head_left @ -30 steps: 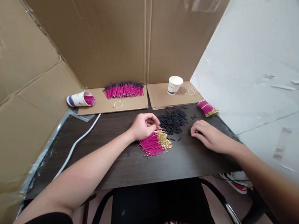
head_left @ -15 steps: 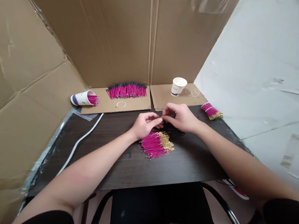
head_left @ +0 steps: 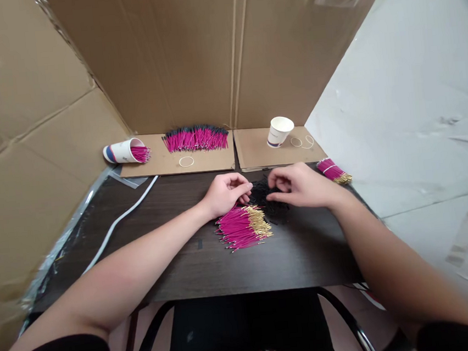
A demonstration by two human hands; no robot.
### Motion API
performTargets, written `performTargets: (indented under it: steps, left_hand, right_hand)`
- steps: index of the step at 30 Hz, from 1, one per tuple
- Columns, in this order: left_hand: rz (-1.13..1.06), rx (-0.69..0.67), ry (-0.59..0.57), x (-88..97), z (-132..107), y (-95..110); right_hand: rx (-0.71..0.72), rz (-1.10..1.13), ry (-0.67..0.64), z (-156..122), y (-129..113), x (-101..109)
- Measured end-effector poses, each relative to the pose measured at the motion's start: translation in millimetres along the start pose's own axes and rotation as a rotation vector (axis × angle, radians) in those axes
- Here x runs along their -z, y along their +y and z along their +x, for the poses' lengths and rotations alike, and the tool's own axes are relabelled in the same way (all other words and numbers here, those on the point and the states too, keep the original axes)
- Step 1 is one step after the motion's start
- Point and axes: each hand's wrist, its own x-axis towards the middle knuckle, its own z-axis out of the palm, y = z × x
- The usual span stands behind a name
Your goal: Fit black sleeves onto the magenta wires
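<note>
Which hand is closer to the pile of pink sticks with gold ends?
The left. The left hand is right at the far edge of the pink sticks; the right hand is farther off to the right, over the black pieces.

Left hand (head_left: pixel 224 194) apparently in a pinch, right hand (head_left: pixel 299 186) nearby, loosely curled, fingertips (head_left: pixel 272 197) parted.

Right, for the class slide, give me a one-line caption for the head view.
Left hand beside gold-tipped pink strands; right hand, thumb and fingers apart, over loose black pieces.
</note>
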Motion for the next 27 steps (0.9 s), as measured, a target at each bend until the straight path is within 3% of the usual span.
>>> performTargets:
  steps: [2, 5, 11, 20, 27]
  left_hand:
    - [-0.021, 0.016, 0.018, 0.3, 0.7, 0.7]
    - [-0.047, 0.041, 0.036, 0.7, 1.2, 1.9]
    - [-0.043, 0.072, 0.050, 1.5, -0.8, 3.4]
    - [-0.077, 0.099, 0.072, 2.7, 0.6, 1.4]
    - [-0.091, 0.112, 0.074, 3.0, 1.2, 3.5]
  right_hand:
    - [-0.029, -0.088, -0.165, -7.6, 7.9, 15.1]
    - [-0.088, -0.127, -0.258, -14.0, 19.3, 27.6]
    - [-0.118, -0.176, -0.263, -10.8, 27.7, 24.0]
    - [-0.139, -0.312, -0.305, -9.8, 21.5, 16.4]
    - [-0.178, -0.203, -0.330, -11.9, 14.4, 18.0]
